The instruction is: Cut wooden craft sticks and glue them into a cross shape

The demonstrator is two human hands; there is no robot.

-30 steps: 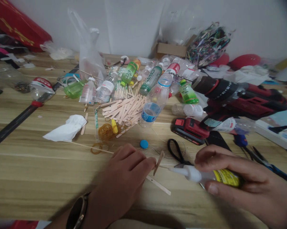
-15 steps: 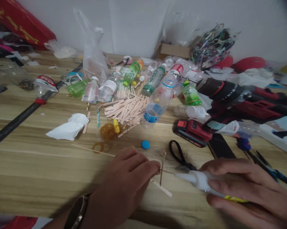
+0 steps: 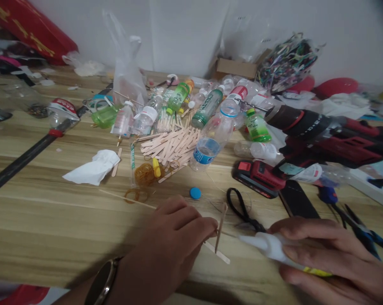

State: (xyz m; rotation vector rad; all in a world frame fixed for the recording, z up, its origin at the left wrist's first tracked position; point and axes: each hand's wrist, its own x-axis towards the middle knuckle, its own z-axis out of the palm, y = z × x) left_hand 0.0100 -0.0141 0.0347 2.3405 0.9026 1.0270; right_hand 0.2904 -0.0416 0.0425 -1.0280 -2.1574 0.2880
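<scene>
My left hand [image 3: 178,237] is closed around a thin wooden skewer [image 3: 127,199], whose long end sticks out to the left. Just past my fingertips, an upright craft stick [image 3: 221,228] stands across the skewer's short right end. A second craft stick [image 3: 222,256] lies lower, partly hidden by my hand; whether the two sticks touch cannot be made out. In my right hand [image 3: 331,250] is a white glue bottle [image 3: 270,245] with a yellow label. Its nozzle points left, close to the skewer's right end.
A red and black cordless drill [image 3: 325,131] stands at the right, near black-handled scissors [image 3: 242,207] and a phone [image 3: 297,199]. Behind my left hand are a blue cap [image 3: 195,193], rubber bands [image 3: 145,173], a craft-stick pile [image 3: 170,146] and a plastic bottle [image 3: 210,144].
The upright craft stick now leans more to the right at its top. My right hand and the glue bottle have shifted slightly right and down; both hands keep their holds.
</scene>
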